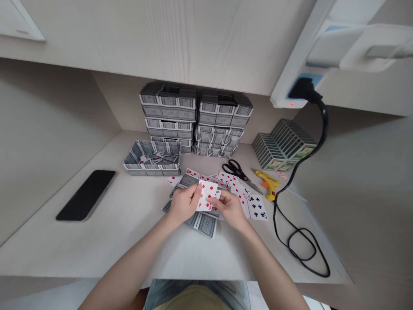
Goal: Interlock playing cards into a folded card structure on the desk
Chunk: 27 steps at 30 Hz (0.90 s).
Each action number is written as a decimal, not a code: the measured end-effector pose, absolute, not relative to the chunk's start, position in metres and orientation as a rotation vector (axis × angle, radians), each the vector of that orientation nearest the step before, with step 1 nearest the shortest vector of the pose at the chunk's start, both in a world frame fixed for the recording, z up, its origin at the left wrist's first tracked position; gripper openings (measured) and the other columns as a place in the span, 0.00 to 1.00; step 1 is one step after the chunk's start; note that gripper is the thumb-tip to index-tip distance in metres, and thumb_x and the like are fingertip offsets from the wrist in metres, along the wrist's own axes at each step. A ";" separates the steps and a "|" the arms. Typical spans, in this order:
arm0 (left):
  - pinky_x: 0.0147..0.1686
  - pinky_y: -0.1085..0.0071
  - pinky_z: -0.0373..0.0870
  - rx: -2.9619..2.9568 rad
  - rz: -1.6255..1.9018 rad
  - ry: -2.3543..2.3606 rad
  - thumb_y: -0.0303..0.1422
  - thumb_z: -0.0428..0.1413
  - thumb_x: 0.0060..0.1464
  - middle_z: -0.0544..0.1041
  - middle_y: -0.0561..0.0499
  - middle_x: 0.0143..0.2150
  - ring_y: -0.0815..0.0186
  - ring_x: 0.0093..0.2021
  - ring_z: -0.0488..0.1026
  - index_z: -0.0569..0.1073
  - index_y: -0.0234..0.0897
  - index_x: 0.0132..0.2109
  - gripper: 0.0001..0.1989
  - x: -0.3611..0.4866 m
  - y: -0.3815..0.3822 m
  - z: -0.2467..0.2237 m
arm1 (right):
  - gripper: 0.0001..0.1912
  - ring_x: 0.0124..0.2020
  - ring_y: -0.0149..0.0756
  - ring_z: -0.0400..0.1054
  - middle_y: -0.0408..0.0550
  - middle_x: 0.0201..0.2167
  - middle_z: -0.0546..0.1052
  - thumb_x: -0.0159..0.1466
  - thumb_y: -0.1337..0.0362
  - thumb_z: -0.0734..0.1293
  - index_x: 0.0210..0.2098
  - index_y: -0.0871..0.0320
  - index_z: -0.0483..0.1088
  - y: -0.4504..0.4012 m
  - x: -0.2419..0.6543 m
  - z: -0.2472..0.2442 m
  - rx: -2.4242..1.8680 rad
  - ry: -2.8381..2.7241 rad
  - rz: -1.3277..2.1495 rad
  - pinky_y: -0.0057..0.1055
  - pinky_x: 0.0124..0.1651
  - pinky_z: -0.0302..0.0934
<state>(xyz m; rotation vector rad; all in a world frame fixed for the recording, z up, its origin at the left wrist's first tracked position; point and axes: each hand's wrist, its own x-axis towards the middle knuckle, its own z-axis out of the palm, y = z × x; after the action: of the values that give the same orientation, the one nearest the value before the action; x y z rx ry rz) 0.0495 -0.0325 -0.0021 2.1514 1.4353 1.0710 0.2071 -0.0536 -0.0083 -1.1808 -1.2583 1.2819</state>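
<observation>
My left hand (184, 202) pinches the left side of some playing cards (207, 194), with a six of diamonds on top. At their right side my right hand (229, 206) grips the same cards, its thumb over the face. Beneath and around both hands lie loose playing cards, some with grey patterned backs (202, 223), others face up, among them a six of clubs (257, 207) to the right. Behind my left hand, an open box made of cards (151, 171) holds folded card pieces.
Card-made boxes (171, 112) are stacked at the back, with another stack (222, 116) beside them. Black scissors (235, 170), a yellow glue gun (270, 183) and a black cable (300, 258) are at the right. A phone (86, 196) lies left; packed decks (284, 144) stand back right.
</observation>
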 end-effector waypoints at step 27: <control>0.23 0.77 0.61 1.608 1.012 1.106 0.39 0.55 0.47 0.70 0.54 0.21 0.72 0.22 0.63 0.72 0.33 0.24 0.13 0.049 -0.020 0.004 | 0.16 0.22 0.33 0.67 0.45 0.22 0.76 0.48 0.57 0.71 0.32 0.60 0.71 -0.049 0.216 -0.005 -1.179 -1.148 1.194 0.32 0.30 0.64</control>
<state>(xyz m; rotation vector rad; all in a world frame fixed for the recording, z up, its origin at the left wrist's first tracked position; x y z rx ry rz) 0.0490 -0.0201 0.0042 1.6081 1.1057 1.0124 0.2156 -0.0489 -0.0047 -1.1787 -1.1477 1.1942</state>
